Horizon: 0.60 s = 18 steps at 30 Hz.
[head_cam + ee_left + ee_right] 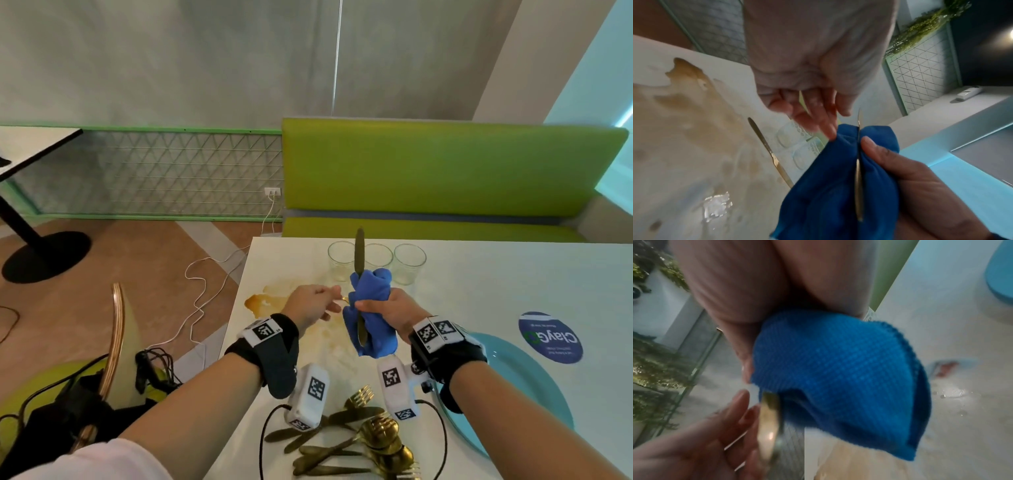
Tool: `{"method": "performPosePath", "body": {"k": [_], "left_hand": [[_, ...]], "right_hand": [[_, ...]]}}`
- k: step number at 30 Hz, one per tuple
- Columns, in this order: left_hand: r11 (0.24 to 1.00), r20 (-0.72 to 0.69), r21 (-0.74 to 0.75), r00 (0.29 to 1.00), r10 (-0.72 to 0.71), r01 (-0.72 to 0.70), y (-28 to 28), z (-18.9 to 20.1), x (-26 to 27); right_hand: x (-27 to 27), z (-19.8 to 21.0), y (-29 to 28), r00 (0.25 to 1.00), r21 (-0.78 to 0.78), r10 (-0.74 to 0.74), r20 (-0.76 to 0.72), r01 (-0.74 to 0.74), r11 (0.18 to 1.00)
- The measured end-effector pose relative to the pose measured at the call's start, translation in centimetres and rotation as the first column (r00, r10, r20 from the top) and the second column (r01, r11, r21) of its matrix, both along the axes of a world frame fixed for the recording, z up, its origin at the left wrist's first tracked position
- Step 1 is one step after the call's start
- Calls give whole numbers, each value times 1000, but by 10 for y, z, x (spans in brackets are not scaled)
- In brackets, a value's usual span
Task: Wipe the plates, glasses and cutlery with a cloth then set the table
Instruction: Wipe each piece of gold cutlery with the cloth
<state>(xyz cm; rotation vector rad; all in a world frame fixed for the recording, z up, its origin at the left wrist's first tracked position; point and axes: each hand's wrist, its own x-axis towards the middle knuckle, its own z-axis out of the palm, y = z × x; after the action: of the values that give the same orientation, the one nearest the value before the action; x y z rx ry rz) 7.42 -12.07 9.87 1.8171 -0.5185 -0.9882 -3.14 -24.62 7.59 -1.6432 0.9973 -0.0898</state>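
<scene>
My right hand (pixel 373 305) grips a blue cloth (pixel 371 308) wrapped round a gold knife (pixel 359 255) held upright above the white table (pixel 513 281). The blade sticks out above the cloth and the handle end shows below it. In the left wrist view the knife (pixel 859 181) lies in a fold of the cloth (pixel 828 194) under my right thumb (pixel 869 144). My left hand (pixel 334 301) is just left of the cloth, its fairly straight fingers (pixel 826 129) touching it. In the right wrist view those fingers (pixel 744 402) lie beside the knife's handle (pixel 769 418).
Three clear glasses (pixel 409 263) stand behind the cloth. A pile of gold cutlery (pixel 359 442) lies at the near edge, with a light blue plate (pixel 513 377) to its right. A brown spill (pixel 263 301) covers the table's left side. A green bench (pixel 445 164) stands beyond, and cables lie on the floor.
</scene>
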Motion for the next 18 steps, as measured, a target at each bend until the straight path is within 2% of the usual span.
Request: {"method": "performPosePath", "body": {"k": [2,5,8,12,16,18], "left_hand": [[997,-21,-49,998,58,-59,-3,2,1],[998,-83,-32,996,44,-47,-8,-3,-4],[994,-180,-51,980,85,-95,-8,-9,-7],[977,-178,-86,968,179,-197,-6,-12,-7],[923,-213,-124,918,334,-364,-4,-16,6],[909,-177,-130,911,372,-397,4,-17,17]], "right_hand": [[-1,3,2,997,-48,74,-24,-75,996],[2,6,6,985,-138,158,-73,-167,976],[4,9,11,965,-168,219,-144,-242,956],[-2,12,22,937,-163,291,-192,-323,932],[-12,11,33,868,-206,406,-287,-469,859],[-18,5,27,814,-202,435,-385,-534,821]]}}
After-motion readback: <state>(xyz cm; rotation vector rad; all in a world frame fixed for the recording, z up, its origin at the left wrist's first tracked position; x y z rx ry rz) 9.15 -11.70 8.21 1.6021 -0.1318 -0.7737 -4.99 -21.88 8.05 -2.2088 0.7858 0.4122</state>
